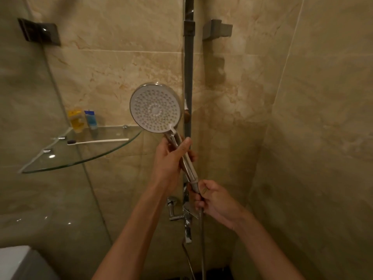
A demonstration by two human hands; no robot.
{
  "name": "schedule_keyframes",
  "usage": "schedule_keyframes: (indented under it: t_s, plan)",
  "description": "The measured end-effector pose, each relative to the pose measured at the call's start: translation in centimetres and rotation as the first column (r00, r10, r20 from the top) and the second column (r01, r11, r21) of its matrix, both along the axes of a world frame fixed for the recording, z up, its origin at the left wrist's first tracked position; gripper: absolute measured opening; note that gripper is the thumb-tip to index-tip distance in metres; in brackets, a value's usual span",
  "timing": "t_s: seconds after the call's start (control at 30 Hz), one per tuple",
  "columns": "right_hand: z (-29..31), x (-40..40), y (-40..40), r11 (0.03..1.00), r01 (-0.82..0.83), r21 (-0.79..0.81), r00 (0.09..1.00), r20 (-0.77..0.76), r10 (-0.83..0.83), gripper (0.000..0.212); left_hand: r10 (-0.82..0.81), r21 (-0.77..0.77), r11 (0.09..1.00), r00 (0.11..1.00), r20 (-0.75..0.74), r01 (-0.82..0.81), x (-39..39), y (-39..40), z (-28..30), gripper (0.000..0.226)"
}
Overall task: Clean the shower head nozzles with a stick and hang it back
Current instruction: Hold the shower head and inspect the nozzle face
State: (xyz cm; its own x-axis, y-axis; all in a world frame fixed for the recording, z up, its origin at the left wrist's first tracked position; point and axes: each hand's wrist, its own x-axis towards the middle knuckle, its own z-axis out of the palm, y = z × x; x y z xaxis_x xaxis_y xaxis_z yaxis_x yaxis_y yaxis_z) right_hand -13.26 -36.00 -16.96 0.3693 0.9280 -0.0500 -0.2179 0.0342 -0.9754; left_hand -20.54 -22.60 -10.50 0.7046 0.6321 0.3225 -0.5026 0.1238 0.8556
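A round chrome shower head (155,108) with a white nozzle face points toward me, just left of the vertical shower rail (188,67). My left hand (171,158) grips the upper part of its handle. My right hand (214,201) grips the bottom end of the handle, where the hose (202,239) hangs down. A thin white stick with a dark tip (96,141) lies on the glass corner shelf (60,162) at the left. A round holder knob (187,115) sits on the rail beside the head.
Two small bottles, yellow (76,120) and blue (90,119), stand at the back of the shelf. Chrome mixer taps (181,213) are mounted low on the rail. A glass panel (30,118) stands at the left, tiled walls behind and to the right.
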Motion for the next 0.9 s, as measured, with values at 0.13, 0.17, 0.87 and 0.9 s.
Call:
schedule_keyframes:
  t_s: [0.13, 0.17, 0.87, 0.9]
  plan:
    - [-0.2, -1.1, 1.3, 0.993, 0.109, -0.033, 0.986, 0.134, -0.104, 0.03, 0.163, 0.099, 0.982, 0.987, -0.001, -0.162, 0.7, -0.8, 0.1, 0.027]
    - [-0.3, -1.4, 1.7, 0.987, 0.153, -0.048, 0.97, 0.197, -0.141, 0.03, 0.214, 0.109, 0.971, 0.977, -0.005, -0.212, 1.0, -0.9, 0.0, 0.025]
    - [0.6, -1.7, 0.5, 0.998, -0.056, -0.016, 0.997, -0.058, 0.055, 0.025, -0.229, 0.094, 0.968, 0.973, -0.03, 0.231, -0.2, 0.5, 0.0, 0.042]
    - [0.6, -1.7, 0.5, 0.998, -0.056, 0.001, 0.995, -0.077, 0.056, 0.025, -0.227, 0.095, 0.969, 0.974, -0.027, 0.228, -0.1, 0.4, 0.0, 0.042]
